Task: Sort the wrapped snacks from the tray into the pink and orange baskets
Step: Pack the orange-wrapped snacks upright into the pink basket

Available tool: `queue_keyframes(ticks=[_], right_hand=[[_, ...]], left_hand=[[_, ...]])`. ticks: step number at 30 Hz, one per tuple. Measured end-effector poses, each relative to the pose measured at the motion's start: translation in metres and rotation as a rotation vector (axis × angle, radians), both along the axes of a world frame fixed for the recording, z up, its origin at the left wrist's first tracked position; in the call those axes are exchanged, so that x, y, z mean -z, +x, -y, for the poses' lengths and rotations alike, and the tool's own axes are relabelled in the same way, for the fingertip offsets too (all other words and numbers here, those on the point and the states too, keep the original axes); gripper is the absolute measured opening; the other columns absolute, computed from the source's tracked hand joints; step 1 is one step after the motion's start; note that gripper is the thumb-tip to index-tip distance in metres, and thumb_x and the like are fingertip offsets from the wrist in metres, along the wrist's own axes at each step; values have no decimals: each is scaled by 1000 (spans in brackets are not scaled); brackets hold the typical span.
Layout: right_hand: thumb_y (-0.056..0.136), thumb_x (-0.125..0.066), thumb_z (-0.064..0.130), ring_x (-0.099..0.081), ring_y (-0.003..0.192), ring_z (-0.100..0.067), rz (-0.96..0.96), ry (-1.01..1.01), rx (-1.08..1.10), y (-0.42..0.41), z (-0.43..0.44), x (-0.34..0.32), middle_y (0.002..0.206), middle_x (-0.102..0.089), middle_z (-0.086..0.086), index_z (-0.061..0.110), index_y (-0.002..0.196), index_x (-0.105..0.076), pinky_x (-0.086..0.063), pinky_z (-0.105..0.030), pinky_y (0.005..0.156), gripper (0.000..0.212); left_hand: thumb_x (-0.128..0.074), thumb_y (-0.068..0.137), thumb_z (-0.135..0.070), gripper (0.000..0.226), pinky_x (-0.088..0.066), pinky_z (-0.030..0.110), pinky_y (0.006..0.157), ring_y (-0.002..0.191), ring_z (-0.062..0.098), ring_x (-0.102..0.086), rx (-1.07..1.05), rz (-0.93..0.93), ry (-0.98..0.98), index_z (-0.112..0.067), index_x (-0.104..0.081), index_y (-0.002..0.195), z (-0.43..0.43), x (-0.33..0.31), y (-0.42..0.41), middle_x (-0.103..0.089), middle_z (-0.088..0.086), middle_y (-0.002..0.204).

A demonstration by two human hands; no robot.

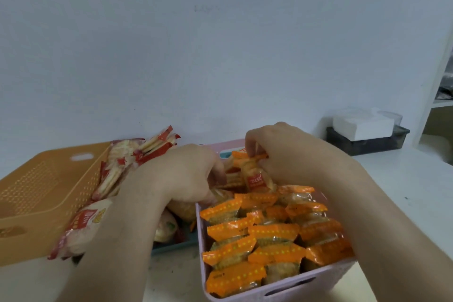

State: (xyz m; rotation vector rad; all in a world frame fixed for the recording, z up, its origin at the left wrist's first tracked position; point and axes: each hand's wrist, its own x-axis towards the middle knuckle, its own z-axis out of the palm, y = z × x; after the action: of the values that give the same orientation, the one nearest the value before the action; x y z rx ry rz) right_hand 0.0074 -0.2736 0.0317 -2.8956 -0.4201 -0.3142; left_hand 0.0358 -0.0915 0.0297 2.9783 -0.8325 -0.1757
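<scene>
Pinched snack point(256, 176) near-upright; long axis vertical

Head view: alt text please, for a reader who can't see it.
The right hand pinches an orange-wrapped snack at the far end of a pink basket packed with more of them. The left hand reaches down beside it, over a teal tray. An orange basket on the left holds red-and-white wrapped snacks.

The pink basket point(318, 282) at the counter's front edge held packed rows of orange-wrapped snacks point(269, 230); red-wrapped snacks point(117, 169) leaned in the orange basket point(36, 191) at its left, the teal tray point(171, 245) between.
</scene>
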Motion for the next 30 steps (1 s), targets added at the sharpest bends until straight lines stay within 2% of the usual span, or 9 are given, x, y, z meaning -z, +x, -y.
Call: queue_keyframes(ticks=[5,8,10,12,16,20,24,27,30], right_hand=[[82,-59,1,-59,94,-15,-43,42,-2,1,3,-1,110,-61,4,33,114,-61,-57,-35,81,45],[81,-59,3,-58,93,-14,-42,72,-23,1,1,0,108,-58,6,33,110,-63,-56,-33,79,42],[80,-57,4,-56,90,-13,-55,69,-44,0,1,1,102,-56,7,31,105,-63,-54,-30,75,38],[80,-56,5,-52,86,-13,-91,6,-63,0,1,2,93,-53,9,28,100,-63,-48,-25,68,31],[83,-54,6,-50,82,-14,-136,-125,-61,0,0,6,88,-55,6,23,92,-65,-44,-22,64,22],[83,-54,6,-49,86,-15,-150,-147,-75,1,1,4,92,-55,6,24,102,-66,-45,-27,73,29],[86,-54,7,-47,90,-10,-180,-128,-94,-2,1,1,109,-59,8,33,119,-61,-50,-28,85,42],[84,-56,6,-56,93,-12,-144,-116,-99,-3,2,0,106,-66,8,33,111,-67,-53,-32,87,39],[80,-56,4,-60,87,-14,-140,-116,-122,-3,2,1,90,-69,7,26,91,-71,-55,-37,82,29]], left_hand=[[-77,81,-32,20,-47,17,63,76,1,-62,-2,8,6,-29,-75,100,4,7,6,-71,-14,83],[-79,78,-30,9,-46,19,59,67,2,-62,-8,5,-48,-30,-70,80,4,11,11,-67,-13,69],[-78,80,-28,12,-43,20,58,64,2,-59,-3,-10,-102,-32,-67,76,3,13,13,-61,-15,62],[-74,85,-24,9,-48,25,64,69,3,-60,-4,-43,-213,-30,-74,92,-1,12,14,-63,-16,66],[-68,89,-16,21,-53,39,94,99,8,-66,-60,-63,-400,-24,-76,107,-5,6,11,-74,-8,103],[-59,94,-14,22,-52,30,86,96,12,-65,-91,-20,-322,-19,-74,109,6,2,5,-72,-3,105],[-50,94,-10,27,-52,34,74,85,19,-66,-94,-11,-235,-19,-74,101,13,5,4,-73,2,93],[-49,91,-5,27,-47,33,65,76,23,-63,-79,-37,-179,-13,-73,82,12,7,5,-68,9,79],[-56,87,-5,25,-54,32,71,82,12,-63,-18,-86,7,-22,-74,84,11,7,4,-67,-9,79]])
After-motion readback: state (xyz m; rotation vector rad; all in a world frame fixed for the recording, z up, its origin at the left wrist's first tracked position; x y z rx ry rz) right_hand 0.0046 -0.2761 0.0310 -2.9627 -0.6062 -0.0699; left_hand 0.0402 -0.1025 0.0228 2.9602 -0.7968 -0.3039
